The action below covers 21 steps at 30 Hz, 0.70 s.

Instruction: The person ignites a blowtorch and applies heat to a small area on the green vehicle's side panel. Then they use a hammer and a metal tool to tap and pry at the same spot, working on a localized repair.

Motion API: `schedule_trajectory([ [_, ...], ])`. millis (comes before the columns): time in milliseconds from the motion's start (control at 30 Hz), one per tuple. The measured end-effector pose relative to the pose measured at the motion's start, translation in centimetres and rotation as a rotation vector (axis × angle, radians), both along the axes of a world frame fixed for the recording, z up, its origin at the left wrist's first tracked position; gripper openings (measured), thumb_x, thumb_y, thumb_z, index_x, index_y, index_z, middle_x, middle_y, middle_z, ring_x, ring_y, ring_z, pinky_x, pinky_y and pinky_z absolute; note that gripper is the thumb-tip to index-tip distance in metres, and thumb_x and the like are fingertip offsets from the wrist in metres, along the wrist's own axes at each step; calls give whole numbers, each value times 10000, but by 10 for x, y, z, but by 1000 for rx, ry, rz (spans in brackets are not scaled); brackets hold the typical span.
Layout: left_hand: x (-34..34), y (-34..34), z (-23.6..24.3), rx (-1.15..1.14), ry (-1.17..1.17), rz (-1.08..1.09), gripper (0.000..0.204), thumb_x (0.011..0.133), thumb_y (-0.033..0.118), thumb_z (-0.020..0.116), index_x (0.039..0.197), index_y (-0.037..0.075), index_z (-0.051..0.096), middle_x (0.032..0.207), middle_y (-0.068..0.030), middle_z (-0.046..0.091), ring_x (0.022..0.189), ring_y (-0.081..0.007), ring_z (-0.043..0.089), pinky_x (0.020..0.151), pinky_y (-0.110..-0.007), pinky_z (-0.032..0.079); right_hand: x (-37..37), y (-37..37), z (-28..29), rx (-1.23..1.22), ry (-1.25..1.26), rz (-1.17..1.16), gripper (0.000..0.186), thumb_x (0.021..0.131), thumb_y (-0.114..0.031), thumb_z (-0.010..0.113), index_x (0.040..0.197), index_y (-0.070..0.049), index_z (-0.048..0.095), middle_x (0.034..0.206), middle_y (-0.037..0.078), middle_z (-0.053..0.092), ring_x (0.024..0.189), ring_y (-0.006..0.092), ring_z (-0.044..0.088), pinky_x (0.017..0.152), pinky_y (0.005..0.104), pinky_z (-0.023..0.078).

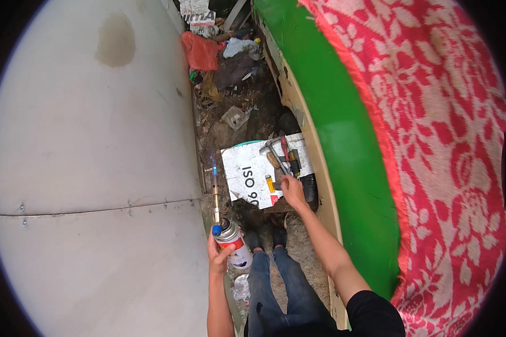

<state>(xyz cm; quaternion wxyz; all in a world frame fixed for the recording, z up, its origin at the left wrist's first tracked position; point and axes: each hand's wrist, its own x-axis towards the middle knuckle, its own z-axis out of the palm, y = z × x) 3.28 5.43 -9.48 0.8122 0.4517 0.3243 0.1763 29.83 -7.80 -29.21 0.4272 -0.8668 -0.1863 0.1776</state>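
Observation:
My left hand grips a gas canister fitted with a brass torch and blue knob; a blue flame shows at its tip, pointing away from me. My right hand has its fingers closed on the lower end of a grey metal tool, apparently a hammer, lying among other hand tools on a white printed board. A red-handled tool, a wooden-handled piece and a dark yellow-trimmed handle lie beside it. A small yellow lighter lies left of my hand.
A pale metal panel fills the left. On the right, a green panel with a cream edge carries red patterned cloth. The narrow gap between holds a red plastic bag, scattered rags and litter beyond the board. My feet stand on dirty ground.

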Motion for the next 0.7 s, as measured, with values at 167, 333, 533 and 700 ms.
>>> schedule_trajectory([
  [167,9,3,-41,-26,-37,13,677,734,252,750,1290,-41,500,1124,-223,663,958,-327,700,860,-452,580,44,54,-22,-104,-192,144,275,915,-56,577,1182,10,580,1119,241,640,1020,448,648,843,515,533],
  [333,10,6,-46,-35,-16,65,670,715,242,722,1273,-57,504,1096,-239,664,926,-337,705,829,-447,587,55,81,-25,-359,-284,299,317,891,16,553,1206,-3,529,1141,209,560,1039,400,646,835,479,569],
  [533,5,10,-48,-48,3,77,666,696,255,714,1241,-76,521,1075,-243,667,902,-337,710,807,-439,594,50,94,-27,-436,-325,225,359,857,39,598,1205,21,511,1137,208,534,992,370,659,793,441,585],
  [700,5,12,-40,-45,-2,54,684,695,267,711,1253,-73,511,1070,-248,664,896,-340,711,801,-444,596,55,87,-26,-438,-309,305,316,879,17,600,1192,-4,560,1116,184,556,1013,365,650,823,452,568],
])
